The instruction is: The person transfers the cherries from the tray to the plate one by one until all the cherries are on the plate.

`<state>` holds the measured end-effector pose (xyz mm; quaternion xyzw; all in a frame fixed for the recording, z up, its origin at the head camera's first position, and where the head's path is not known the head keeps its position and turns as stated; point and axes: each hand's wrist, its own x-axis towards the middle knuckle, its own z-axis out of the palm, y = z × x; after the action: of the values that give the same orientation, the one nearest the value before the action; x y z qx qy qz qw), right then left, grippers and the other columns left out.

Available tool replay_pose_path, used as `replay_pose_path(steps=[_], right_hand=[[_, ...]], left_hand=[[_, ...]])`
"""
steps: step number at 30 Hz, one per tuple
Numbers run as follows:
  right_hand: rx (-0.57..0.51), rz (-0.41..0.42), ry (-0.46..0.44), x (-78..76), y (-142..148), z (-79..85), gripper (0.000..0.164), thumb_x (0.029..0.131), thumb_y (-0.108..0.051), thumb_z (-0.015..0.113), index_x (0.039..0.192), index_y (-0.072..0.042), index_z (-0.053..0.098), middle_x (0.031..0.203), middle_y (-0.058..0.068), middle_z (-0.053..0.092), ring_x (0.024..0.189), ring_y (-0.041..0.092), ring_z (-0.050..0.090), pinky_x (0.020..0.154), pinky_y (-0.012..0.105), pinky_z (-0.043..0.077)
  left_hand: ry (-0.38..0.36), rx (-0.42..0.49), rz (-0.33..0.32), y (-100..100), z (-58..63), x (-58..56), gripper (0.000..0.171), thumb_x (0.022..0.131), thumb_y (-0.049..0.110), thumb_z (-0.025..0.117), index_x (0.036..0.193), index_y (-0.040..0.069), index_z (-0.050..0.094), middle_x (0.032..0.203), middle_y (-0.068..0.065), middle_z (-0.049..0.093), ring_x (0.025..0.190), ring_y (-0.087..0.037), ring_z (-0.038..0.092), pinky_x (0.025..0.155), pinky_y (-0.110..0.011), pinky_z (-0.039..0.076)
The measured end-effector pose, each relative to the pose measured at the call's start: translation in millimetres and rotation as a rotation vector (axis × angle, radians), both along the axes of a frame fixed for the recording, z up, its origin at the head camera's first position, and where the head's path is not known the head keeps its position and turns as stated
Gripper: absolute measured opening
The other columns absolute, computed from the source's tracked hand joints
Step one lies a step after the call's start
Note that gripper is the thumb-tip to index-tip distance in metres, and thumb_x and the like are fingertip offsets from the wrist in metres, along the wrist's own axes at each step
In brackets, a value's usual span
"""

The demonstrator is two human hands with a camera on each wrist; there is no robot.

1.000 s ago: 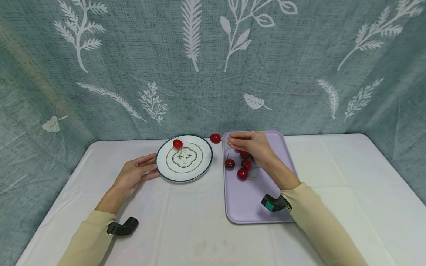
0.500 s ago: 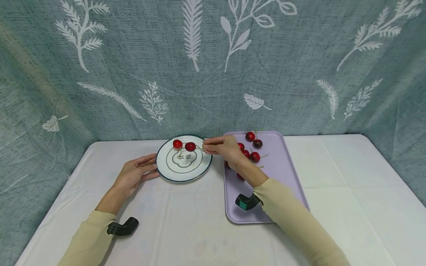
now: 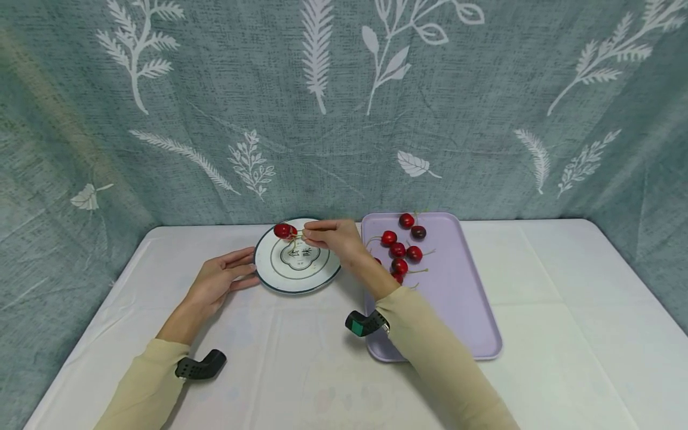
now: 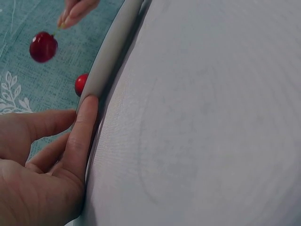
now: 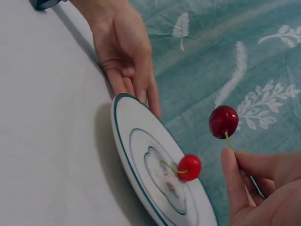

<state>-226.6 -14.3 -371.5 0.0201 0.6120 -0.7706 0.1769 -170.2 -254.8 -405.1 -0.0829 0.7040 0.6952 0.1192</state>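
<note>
My right hand [image 3: 338, 239] pinches a dark red cherry [image 5: 224, 122] by its green stem, between thumb and finger. The cherry hangs above the far left part of a white plate [image 3: 295, 283] with a dark green rim line. A brighter red cherry [image 5: 189, 167] with its stem lies on the plate. In the head view the two cherries overlap; both wrist views show them apart. My left hand [image 3: 217, 278] touches the plate's left rim with nearly straight, spread fingers [image 4: 84, 122]; one lies against the outer side of the rim.
A lilac tray [image 3: 451, 316] stands right of the plate, beneath my right forearm. Several cherries [image 3: 414, 254] with stems lie in its far left part, some partly hidden by the arm. White cloth [image 3: 285, 370] covers the table; a green leaf-patterned curtain [image 3: 344, 155] hangs behind.
My right hand has moved left from the tray to above the plate, carrying the cherry by its stem. My left hand has stayed at the plate's rim.
</note>
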Motion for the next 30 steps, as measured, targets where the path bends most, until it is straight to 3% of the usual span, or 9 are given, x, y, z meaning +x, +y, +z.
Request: replay_pose_path(steps=[5, 13, 22, 30], right_hand=[[0.017, -0.022, -0.036, -2.2, -10.5, -9.6, 0.024, 0.089, 0.005, 0.067, 0.113, 0.008, 0.069, 0.112, 0.021, 0.069, 0.073, 0.009, 0.07, 0.087, 0.03, 0.06], [0.046, -0.05, -0.039, -3.0, -19.9, -23.0, 0.022, 0.088, 0.007, 0.066, 0.11, 0.009, 0.07, 0.109, 0.022, 0.07, 0.083, 0.018, 0.073, 0.078, 0.025, 0.062], [0.075, -0.053, -0.002, -1.5, -29.5, -24.4, 0.02, 0.086, 0.007, 0.069, 0.106, 0.01, 0.072, 0.106, 0.021, 0.071, 0.074, 0.013, 0.071, 0.074, 0.023, 0.062], [0.103, -0.062, 0.009, 3.4, -35.4, -28.5, 0.018, 0.087, 0.007, 0.068, 0.104, 0.01, 0.072, 0.107, 0.018, 0.071, 0.086, 0.022, 0.072, 0.076, 0.023, 0.062]], left_hand=[[-0.004, -0.012, 0.003, -0.6, 0.5, 0.0, 0.06, 0.097, -0.005, 0.052, 0.151, -0.005, 0.028, 0.152, -0.029, 0.03, 0.091, -0.001, 0.065, 0.087, -0.028, 0.059], [-0.004, 0.0, 0.0, -0.5, 0.1, -0.2, 0.06, 0.096, -0.005, 0.053, 0.151, -0.005, 0.029, 0.152, -0.029, 0.029, 0.091, -0.002, 0.066, 0.087, -0.028, 0.059], [0.0, -0.007, -0.006, -1.0, 0.5, -0.7, 0.059, 0.097, -0.005, 0.051, 0.151, -0.005, 0.028, 0.152, -0.029, 0.03, 0.091, -0.002, 0.066, 0.087, -0.027, 0.059], [-0.003, -0.018, -0.004, 0.0, 1.4, 0.0, 0.059, 0.097, -0.004, 0.052, 0.151, -0.005, 0.028, 0.153, -0.029, 0.029, 0.091, -0.001, 0.066, 0.087, -0.027, 0.059]])
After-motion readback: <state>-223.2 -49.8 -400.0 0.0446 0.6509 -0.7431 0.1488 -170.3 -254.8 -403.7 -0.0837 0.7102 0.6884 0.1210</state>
